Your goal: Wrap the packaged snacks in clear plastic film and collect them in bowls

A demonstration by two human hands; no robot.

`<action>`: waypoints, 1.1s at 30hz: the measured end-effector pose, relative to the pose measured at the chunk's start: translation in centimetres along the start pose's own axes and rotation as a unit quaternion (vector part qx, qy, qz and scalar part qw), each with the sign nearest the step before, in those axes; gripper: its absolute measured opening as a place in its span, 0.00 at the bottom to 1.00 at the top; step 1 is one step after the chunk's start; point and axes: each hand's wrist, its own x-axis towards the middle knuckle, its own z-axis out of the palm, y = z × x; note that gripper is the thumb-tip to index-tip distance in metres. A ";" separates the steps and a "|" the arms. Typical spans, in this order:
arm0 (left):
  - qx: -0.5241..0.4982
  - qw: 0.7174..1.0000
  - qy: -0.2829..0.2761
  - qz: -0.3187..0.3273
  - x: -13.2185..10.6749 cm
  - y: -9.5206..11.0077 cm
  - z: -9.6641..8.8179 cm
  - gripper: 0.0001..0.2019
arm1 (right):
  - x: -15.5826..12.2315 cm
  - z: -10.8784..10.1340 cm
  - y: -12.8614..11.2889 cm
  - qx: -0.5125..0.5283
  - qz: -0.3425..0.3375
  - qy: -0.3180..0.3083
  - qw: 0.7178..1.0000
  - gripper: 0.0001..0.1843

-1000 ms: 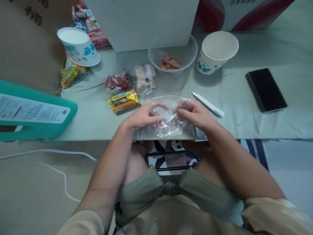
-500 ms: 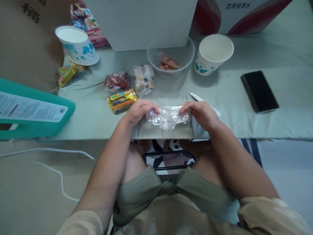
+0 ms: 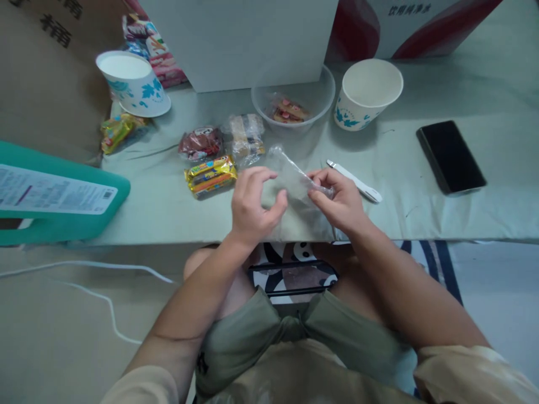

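Note:
A clear plastic bag (image 3: 291,175) is pinched between the thumb and fingers of my right hand (image 3: 340,201), its free end sticking up to the left. My left hand (image 3: 257,206) is beside it, fingers curved apart from the thumb and nothing between them. Just left of that hand lie a yellow-wrapped snack pack (image 3: 211,176), a brown-red wrapped snack (image 3: 201,142) and a clear-wrapped biscuit pack (image 3: 246,138). A white-handled utility knife (image 3: 356,182) rests on the cloth beyond my right hand.
Behind are a clear plastic bowl (image 3: 323,102) holding small wrapped snacks, and two paper cups, one right (image 3: 370,90) and one left (image 3: 137,84). A black phone (image 3: 451,157) lies right. A green jug (image 3: 101,219) stands left. Large boxes (image 3: 244,45) line the back.
My left hand has let go of the plastic bag and opened. The bag, stretched between both hands before, now hangs from my right hand alone. The knife is more exposed.

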 end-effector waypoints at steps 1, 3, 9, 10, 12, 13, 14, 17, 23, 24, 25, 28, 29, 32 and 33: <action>-0.050 0.997 -0.034 -0.037 0.0 0.2 0.5 0.16 | -0.2 0.2 0.0 0.023 0.011 -0.018 1.000 0.12; -0.162 0.973 -0.112 -0.116 0.3 0.4 1.5 0.23 | -0.6 0.7 0.1 0.100 0.047 -0.060 0.992 0.16; -0.264 0.925 -0.159 -0.224 1.6 -0.3 3.0 0.23 | -0.2 0.2 0.8 0.117 0.040 -0.006 0.992 0.20; -0.260 0.927 -0.151 -0.225 1.8 -0.5 3.1 0.21 | -0.1 -0.2 1.0 0.078 0.016 0.030 0.996 0.23; -0.275 0.919 -0.164 -0.231 2.2 -0.7 3.4 0.19 | 0.0 -0.9 1.3 0.036 -0.006 0.052 0.998 0.31; -0.297 0.908 -0.179 -0.235 2.4 -0.8 3.6 0.19 | -0.1 -1.2 1.4 0.024 -0.001 0.032 0.999 0.32; -0.326 0.894 -0.192 -0.238 2.5 -0.9 3.8 0.20 | -0.3 -1.4 1.4 0.012 0.010 0.002 1.000 0.30; -0.388 0.875 -0.180 -0.227 2.9 -1.1 4.3 0.22 | -0.9 -1.9 0.5 -0.031 0.037 -0.021 0.999 0.18; -0.360 0.900 -0.120 -0.214 3.9 -1.5 3.9 0.10 | 3.3 -6.1 -4.8 -0.219 -0.065 0.248 0.942 0.13; -0.359 0.900 -0.124 -0.213 4.1 -1.5 3.7 0.09 | 5.2 -7.1 -5.6 -0.249 -0.076 0.263 0.929 0.14; -0.355 0.901 -0.132 -0.212 4.2 -1.5 3.5 0.09 | 7.3 -8.0 -6.3 -0.294 -0.071 0.264 0.916 0.15; -0.340 0.903 -0.159 -0.207 4.6 -1.5 3.1 0.10 | 14.1 -9.7 -6.9 -0.477 -0.001 0.189 0.858 0.12; -0.340 0.904 -0.163 -0.204 4.7 -1.5 3.0 0.10 | 16.1 -9.9 -6.6 -0.522 0.029 0.158 0.838 0.13; -0.344 0.902 -0.168 -0.200 5.1 -1.7 2.9 0.09 | 20.5 -9.7 -4.8 -0.539 0.155 0.082 0.824 0.14; -0.345 0.901 -0.170 -0.202 5.1 -1.7 2.9 0.09 | 21.4 -9.6 -4.0 -0.502 0.181 0.078 0.842 0.14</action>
